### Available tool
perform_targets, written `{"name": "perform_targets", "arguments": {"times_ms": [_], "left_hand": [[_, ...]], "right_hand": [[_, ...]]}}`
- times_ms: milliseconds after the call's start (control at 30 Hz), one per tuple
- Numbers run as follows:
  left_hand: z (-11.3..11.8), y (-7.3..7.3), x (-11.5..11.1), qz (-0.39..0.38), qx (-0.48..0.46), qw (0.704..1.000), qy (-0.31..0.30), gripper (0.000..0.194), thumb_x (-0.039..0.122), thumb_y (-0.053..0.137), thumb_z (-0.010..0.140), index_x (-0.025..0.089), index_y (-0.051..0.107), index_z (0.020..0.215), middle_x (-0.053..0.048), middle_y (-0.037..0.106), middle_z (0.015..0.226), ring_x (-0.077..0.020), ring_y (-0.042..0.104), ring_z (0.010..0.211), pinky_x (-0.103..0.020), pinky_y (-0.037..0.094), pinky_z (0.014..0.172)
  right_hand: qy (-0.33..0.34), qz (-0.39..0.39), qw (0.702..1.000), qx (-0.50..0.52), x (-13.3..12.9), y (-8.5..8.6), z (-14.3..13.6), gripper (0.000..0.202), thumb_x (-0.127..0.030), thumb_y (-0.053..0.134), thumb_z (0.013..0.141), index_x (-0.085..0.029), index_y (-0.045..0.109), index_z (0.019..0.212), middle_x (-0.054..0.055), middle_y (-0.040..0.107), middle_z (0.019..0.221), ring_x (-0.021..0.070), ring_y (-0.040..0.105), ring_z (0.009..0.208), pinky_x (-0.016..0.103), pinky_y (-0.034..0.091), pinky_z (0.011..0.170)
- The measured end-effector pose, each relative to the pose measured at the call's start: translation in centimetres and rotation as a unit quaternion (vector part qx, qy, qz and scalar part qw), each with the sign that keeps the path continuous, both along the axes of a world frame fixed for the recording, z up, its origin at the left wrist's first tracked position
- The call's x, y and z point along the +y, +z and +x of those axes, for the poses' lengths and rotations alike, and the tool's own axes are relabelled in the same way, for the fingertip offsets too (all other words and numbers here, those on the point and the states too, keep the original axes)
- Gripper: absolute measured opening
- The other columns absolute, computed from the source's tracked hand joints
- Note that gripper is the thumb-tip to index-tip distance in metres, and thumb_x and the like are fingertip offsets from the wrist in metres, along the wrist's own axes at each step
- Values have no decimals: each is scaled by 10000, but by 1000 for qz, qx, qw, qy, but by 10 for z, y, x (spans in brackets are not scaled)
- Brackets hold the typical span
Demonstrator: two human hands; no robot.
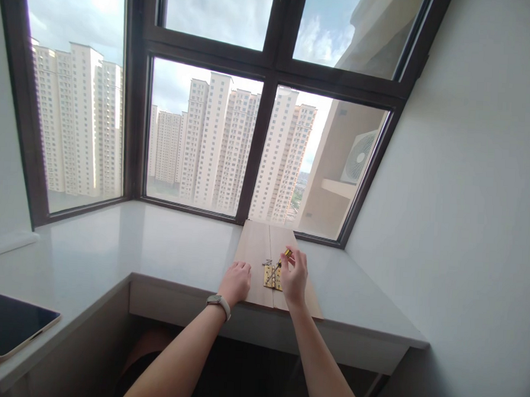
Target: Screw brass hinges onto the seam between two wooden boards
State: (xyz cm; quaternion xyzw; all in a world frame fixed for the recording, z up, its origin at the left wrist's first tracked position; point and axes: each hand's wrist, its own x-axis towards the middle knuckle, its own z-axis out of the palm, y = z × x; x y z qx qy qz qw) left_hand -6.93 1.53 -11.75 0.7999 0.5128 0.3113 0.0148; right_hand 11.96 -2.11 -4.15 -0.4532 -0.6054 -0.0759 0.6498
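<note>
While the right hand (295,277) grips a yellow-handled screwdriver (285,256) over the brass hinge (273,277), which spans the seam between the wooden boards (254,245), the left hand (236,282) rests at their left edge, fingers apparently closed together.

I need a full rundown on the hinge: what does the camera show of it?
The butt hinge is gold-coloured and looks like brass: two leaves with screw holes joined by a central knuckle. It lies opened flat across the seam between two wood-look boards, one leaf on each. The shaft of the screwdriver in the right hand crosses over it; whether the tip touches is too small to tell. Small metal pieces, probably screws, lie by its far edge.
</note>
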Motion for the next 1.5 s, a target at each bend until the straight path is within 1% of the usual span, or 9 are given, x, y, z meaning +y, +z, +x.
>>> {"name": "perform_targets", "arguments": {"times_ms": [200,367,467,633,733,967,1067,1233,1500], "left_hand": [[0,-1,1,4,-2,1000,-1,276,266,381,1051,185,640,1102,-143,656,1179,-275,551,1167,-402,390,1033],[-1,0,1,7,-2,1000,-3,267,267,389,1047,186,640,1084,-143,657,1174,-273,551,1164,-395,390,1025],[0,0,0,4,0,1000,-2,267,268,386,1048,189,640,1077,-144,656,1174,-272,554,1156,-397,385,1030],[0,-1,0,8,-6,1000,-2,255,268,394,1046,195,638,1064,-135,658,1155,-271,556,1149,-394,395,1019],[0,-1,0,9,-5,1000,-4,262,266,386,1049,195,638,1060,-136,657,1152,-270,557,1147,-397,395,1022],[1,2,-2,0,-9,1000,-2,267,271,379,1054,198,635,1076,-133,656,1171,-272,554,1161,-401,393,1026],[1,4,-4,-6,-8,1000,0,271,271,376,1056,198,636,1082,-137,655,1188,-276,551,1175,-407,391,1032],[1,8,-6,-25,4,1000,6,271,260,385,1050,192,638,1116,-145,650,1224,-284,540,1208,-413,384,1045],[1,11,-9,-30,7,1000,4,277,269,383,1052,192,639,1128,-151,644,1231,-286,535,1211,-417,381,1051]], "right_hand": [[-35,-1,999,1,0,1,-1,281,-453,579,1000,-226,690,1125,96,690,1000,231,659,846,409,581,814],[11,-21,999,43,0,-1,-3,300,-425,557,1005,-229,619,1224,113,726,1087,258,709,969,420,583,868],[27,-30,998,52,0,-2,-4,301,-430,536,1013,-231,601,1229,116,726,1115,260,713,998,418,584,870],[-24,-2,1000,14,0,1,-3,345,-503,619,964,-222,634,1164,106,700,1025,249,671,890,411,583,801],[-48,2,999,8,-1,2,-3,321,-492,625,964,-218,648,1129,97,682,968,241,649,838,413,577,792],[3,-12,1000,16,-3,2,-5,290,-407,531,1011,-224,640,1209,112,715,1136,243,693,964,419,582,900],[-3,-10,1000,9,-4,2,-5,295,-423,541,1010,-229,646,1205,107,716,1128,246,687,969,423,582,896],[-45,4,999,-5,-3,1,-5,299,-449,586,986,-230,668,1173,109,684,1047,245,655,873,429,586,826],[2,5,1000,6,-6,3,-8,291,-342,510,1000,-220,646,1227,117,714,1154,244,698,975,427,595,901]]}}
